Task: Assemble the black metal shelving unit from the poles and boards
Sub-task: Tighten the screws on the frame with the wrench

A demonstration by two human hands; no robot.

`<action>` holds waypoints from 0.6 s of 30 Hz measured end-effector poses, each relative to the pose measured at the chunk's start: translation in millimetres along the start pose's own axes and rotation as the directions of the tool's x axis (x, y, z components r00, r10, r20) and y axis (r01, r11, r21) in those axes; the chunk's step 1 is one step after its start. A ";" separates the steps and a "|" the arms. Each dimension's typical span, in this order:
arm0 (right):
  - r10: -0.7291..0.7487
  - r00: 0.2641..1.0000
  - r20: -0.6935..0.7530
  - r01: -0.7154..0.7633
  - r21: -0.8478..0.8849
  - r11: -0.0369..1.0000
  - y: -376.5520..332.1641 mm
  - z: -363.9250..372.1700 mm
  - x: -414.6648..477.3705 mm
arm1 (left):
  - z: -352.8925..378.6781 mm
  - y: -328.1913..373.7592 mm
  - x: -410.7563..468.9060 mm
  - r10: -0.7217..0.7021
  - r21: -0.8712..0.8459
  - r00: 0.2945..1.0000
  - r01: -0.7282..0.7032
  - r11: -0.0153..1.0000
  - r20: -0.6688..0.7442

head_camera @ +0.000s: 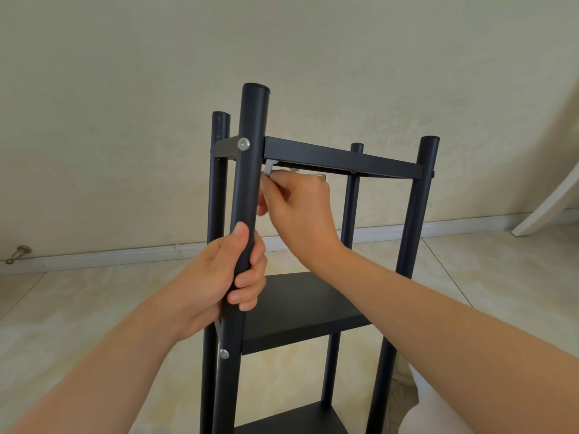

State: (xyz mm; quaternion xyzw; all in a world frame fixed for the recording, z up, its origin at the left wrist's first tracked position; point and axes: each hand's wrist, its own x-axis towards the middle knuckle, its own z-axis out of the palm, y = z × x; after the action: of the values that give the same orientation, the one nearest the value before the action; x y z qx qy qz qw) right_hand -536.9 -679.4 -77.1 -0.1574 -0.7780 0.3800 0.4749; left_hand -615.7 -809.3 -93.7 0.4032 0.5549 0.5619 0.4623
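My left hand [216, 277] grips the near pole [250, 183] below the top board [341, 158]. Right of that pole, my right hand [297, 208] holds a tool [268, 169] just under that board, above the middle board [300, 305].

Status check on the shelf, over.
Left hand grips front pole. Right hand pinches small metal tool under top board. Nothing seen blocking.

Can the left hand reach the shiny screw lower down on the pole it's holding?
Probably yes. The left hand grips the near pole just above the lower screw, and only bare pole lies between them; it need only slide down.
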 end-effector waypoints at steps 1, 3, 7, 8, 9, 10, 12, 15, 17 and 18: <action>0.011 0.999 0.033 -0.011 -0.009 1.000 1.7 -3.3 -2.2 | 0.0 0.3 0.1 -0.001 0.000 1.000 0.001 1.000 -0.001; 0.030 0.996 0.087 -0.028 -0.023 0.999 5.7 -11.5 -7.3 | -0.2 0.7 0.1 -0.004 0.005 1.000 0.004 1.000 -0.006; 0.045 0.988 0.148 -0.029 -0.104 0.994 18.1 -33.0 -17.1 | -0.5 0.9 0.2 -0.009 0.010 0.999 0.010 1.000 -0.031; 0.062 0.984 0.168 -0.039 -0.138 0.990 22.7 -38.7 -19.3 | -0.3 1.3 0.3 -0.007 0.012 0.999 0.007 1.000 -0.039; 0.086 0.978 0.188 -0.052 -0.180 0.982 27.7 -44.3 -21.5 | -0.3 1.6 0.2 -0.001 0.015 0.999 0.002 1.000 -0.048; 0.113 0.972 0.207 -0.066 -0.224 0.972 33.1 -49.8 -23.4 | -0.2 2.0 0.6 0.004 0.018 0.998 -0.003 1.000 -0.056; 0.165 0.961 0.224 -0.096 -0.291 0.952 43.9 -60.7 -27.0 | 0.2 2.5 1.3 0.009 0.018 0.997 -0.007 1.000 -0.080; 0.204 0.959 0.198 -0.125 -0.352 0.928 57.4 -76.3 -29.6 | 0.9 3.1 2.9 0.006 0.019 0.994 -0.004 1.000 -0.105; 0.233 0.959 0.160 -0.152 -0.404 0.902 65.0 -85.1 -30.1 | 1.0 3.5 3.5 0.006 0.015 0.994 -0.004 1.000 -0.109; 0.249 0.958 0.139 -0.169 -0.424 0.890 68.4 -89.0 -30.1 | 1.1 3.6 3.7 0.006 0.013 0.994 -0.005 1.000 -0.109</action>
State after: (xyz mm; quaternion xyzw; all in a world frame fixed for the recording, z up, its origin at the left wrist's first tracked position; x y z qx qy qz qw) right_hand -453.4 -613.0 -123.3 -0.2992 -0.8601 0.2717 0.3113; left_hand -615.8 -805.3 -90.3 0.3763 0.5821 0.5808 0.4270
